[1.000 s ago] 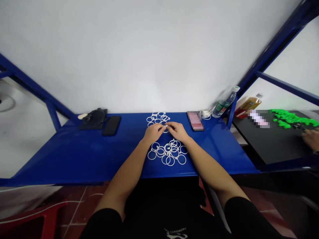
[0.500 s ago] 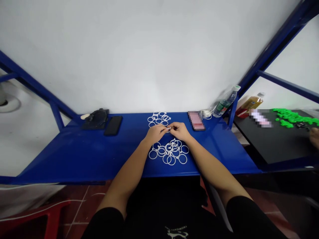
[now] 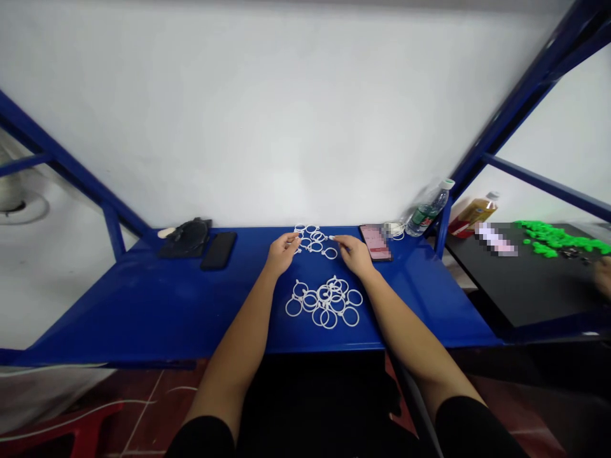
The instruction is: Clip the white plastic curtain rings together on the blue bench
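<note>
Two groups of white plastic rings with small knobs lie on the blue table (image 3: pixel 143 312). The far group (image 3: pixel 316 245) sits between my hands. The near group (image 3: pixel 328 304) lies closer to my body, its rings overlapping. My left hand (image 3: pixel 281 254) is at the left edge of the far group, thumb and forefinger slightly apart. My right hand (image 3: pixel 356 253) is at its right side, forefinger stretched toward a small white knob and thumb apart. A single ring (image 3: pixel 329 254) lies beside my right thumb. My fingertips partly cover the far group's edges.
A black phone (image 3: pixel 218 250) and a black plastic bag (image 3: pixel 188 236) lie at the left. At the right are a lit phone (image 3: pixel 377 243), a white cable (image 3: pixel 395 230) and a water bottle (image 3: pixel 429 208). Green pieces (image 3: pixel 558 236) and another person's hand (image 3: pixel 604 275) are on the black side table (image 3: pixel 520 286).
My hands were together over a white ring; now they have moved apart to either side. The ring lies with the far group. The view has tilted slightly upward.
</note>
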